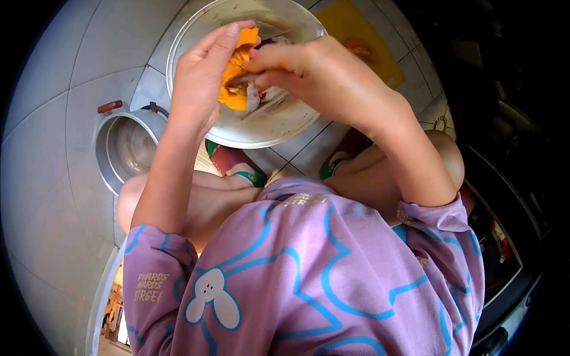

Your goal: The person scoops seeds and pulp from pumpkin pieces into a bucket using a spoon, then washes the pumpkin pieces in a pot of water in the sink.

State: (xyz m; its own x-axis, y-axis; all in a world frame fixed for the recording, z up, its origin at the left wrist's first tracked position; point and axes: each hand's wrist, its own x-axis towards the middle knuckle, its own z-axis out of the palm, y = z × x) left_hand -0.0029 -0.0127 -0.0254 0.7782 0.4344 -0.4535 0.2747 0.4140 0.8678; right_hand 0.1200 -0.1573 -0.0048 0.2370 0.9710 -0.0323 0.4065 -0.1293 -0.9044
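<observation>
A pale grey tiled floor (pixel 306 151) with dark joints carries a wide, round, silver-coloured metal basin (pixel 249 135), flanked by a smaller, deep metal pot (pixel 127 148) and a flat yellow board (pixel 389 72). Red slippers with green trim (pixel 227 156) rest nearby.

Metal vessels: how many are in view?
2. The wide basin is under the orange piece in the left hand; the handled pot is to the basin's left. Others could be hidden in the darkness at right.
</observation>
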